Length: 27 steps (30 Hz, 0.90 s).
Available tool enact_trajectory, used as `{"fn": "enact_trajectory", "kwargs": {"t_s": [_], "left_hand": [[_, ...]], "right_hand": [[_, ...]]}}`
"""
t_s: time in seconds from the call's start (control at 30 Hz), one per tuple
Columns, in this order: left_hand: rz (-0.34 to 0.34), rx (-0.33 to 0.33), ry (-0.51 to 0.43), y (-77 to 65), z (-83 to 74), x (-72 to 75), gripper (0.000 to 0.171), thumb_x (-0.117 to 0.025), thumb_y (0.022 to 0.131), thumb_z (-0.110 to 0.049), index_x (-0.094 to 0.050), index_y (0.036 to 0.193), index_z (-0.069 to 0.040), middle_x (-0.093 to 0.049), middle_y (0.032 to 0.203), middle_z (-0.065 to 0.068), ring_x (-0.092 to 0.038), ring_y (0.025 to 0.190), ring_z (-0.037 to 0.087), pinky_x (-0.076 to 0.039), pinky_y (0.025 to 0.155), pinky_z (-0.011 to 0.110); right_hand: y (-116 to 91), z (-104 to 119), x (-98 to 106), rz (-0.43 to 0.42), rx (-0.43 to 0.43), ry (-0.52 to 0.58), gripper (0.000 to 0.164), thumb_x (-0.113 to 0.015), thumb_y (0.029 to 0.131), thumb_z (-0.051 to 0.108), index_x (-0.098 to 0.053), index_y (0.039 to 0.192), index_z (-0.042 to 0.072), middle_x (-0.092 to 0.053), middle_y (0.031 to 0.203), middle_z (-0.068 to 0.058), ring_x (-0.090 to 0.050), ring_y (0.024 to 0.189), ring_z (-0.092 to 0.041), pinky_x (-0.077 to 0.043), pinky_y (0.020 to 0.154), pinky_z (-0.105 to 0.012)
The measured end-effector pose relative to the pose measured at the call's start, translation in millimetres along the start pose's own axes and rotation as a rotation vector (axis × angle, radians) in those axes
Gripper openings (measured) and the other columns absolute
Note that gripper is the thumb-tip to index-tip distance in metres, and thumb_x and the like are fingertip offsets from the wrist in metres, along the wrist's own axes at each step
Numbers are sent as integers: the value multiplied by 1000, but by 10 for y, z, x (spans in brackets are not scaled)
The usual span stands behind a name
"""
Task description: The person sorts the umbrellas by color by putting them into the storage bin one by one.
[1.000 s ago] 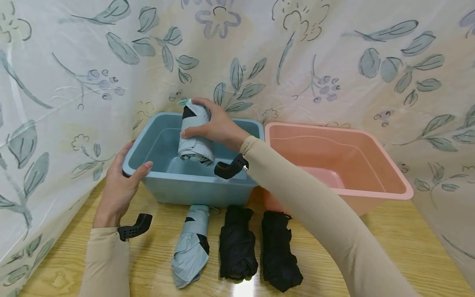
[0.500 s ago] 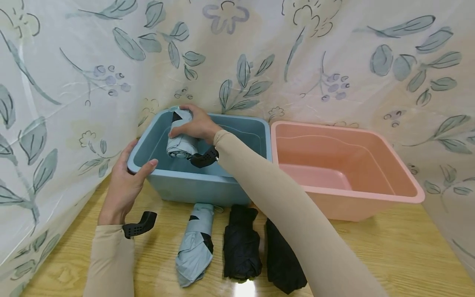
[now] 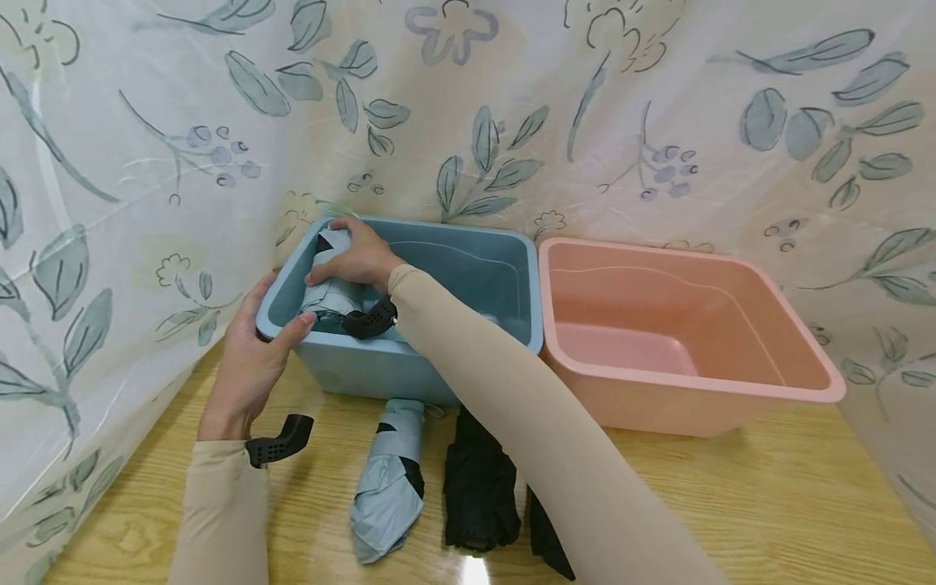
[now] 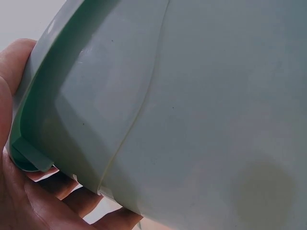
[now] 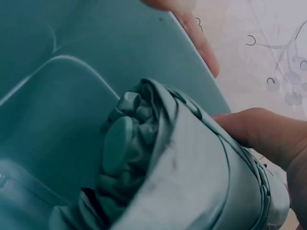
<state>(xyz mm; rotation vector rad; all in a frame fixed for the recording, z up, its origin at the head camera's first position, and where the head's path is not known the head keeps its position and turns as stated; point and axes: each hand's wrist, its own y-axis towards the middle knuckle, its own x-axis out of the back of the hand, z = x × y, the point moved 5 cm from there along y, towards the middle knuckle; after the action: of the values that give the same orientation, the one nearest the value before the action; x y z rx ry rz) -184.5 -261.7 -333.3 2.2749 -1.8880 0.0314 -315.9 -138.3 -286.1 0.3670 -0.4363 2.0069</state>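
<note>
In the head view my right hand [image 3: 356,258] grips a rolled light-blue folding umbrella [image 3: 332,294] inside the left end of the blue bin [image 3: 409,357]. Its round end button [image 5: 118,145] faces the camera in the right wrist view, with the thumb along the wrapped cloth. My left hand [image 3: 252,357] holds the bin's left front corner, thumb over the rim and fingers along the outer wall. The left wrist view shows those fingers under the rim, against the bin's side [image 4: 192,105].
A second light-blue folding umbrella [image 3: 387,487] and a black folding umbrella [image 3: 480,487] lie before the blue bin. Another black umbrella [image 3: 547,536] is partly hidden by the right sleeve. A pink bin [image 3: 680,394] stands right of the blue one. Flower-print cloth [image 3: 497,97] hangs behind.
My right hand has carried the light-blue umbrella left and down, from over the middle of the blue bin into its left end. The left hand stays on the corner.
</note>
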Motion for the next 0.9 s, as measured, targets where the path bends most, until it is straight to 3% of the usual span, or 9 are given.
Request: {"fn": "enact_trajectory", "kwargs": {"t_s": [0.23, 0.43, 0.63, 0.73, 0.8, 0.9], "left_hand": [[6, -8, -16, 14, 11, -10, 88, -67, 99, -23, -9, 165, -21, -10, 167, 14, -23, 142, 36, -28, 114, 52], [5, -15, -7, 7, 10, 2, 86, -66, 100, -23, -10, 165, -21, -13, 165, 16, -27, 139, 37, -37, 107, 36], [12, -28, -33, -7, -5, 6, 86, -67, 100, -20, -10, 165, -19, -14, 164, 18, -25, 142, 39, -29, 113, 54], [12, -30, -40, -18, -9, 6, 86, -67, 100, -20, -10, 164, -19, -15, 164, 18, -24, 143, 38, -27, 114, 57], [10, -31, -37, -22, -8, 5, 86, -67, 99, -20, -10, 164, -19, -15, 164, 19, -25, 143, 38, -26, 114, 58], [8, -35, -17, -27, -8, 2, 86, -67, 99, -22, -11, 164, -19, -16, 164, 19, -25, 143, 39, -27, 113, 60]], "right_hand": [[53, -56, -54, -2, -45, 19, 86, -90, 77, 19, -42, 149, 20, -49, 139, -6, -52, 114, -22, -47, 98, -40], [80, -119, -117, 44, -94, 81, 85, -89, 79, 16, -38, 147, 17, -46, 135, -9, -51, 113, -24, -46, 97, -40], [98, -161, -206, 124, -157, -25, 87, -84, 84, 18, -31, 152, 13, -44, 142, -11, -50, 118, -24, -45, 102, -39], [116, -182, -239, 165, -194, -89, 88, -82, 86, 19, -29, 155, 11, -42, 147, -10, -48, 122, -22, -43, 104, -35], [131, -189, -245, 179, -205, -137, 87, -82, 86, 21, -30, 154, 10, -43, 145, -8, -47, 120, -20, -43, 102, -33], [151, -187, -249, 203, -190, -182, 73, -81, 86, 22, -42, 145, 4, -50, 133, -7, -50, 109, -19, -47, 92, -30]]}}
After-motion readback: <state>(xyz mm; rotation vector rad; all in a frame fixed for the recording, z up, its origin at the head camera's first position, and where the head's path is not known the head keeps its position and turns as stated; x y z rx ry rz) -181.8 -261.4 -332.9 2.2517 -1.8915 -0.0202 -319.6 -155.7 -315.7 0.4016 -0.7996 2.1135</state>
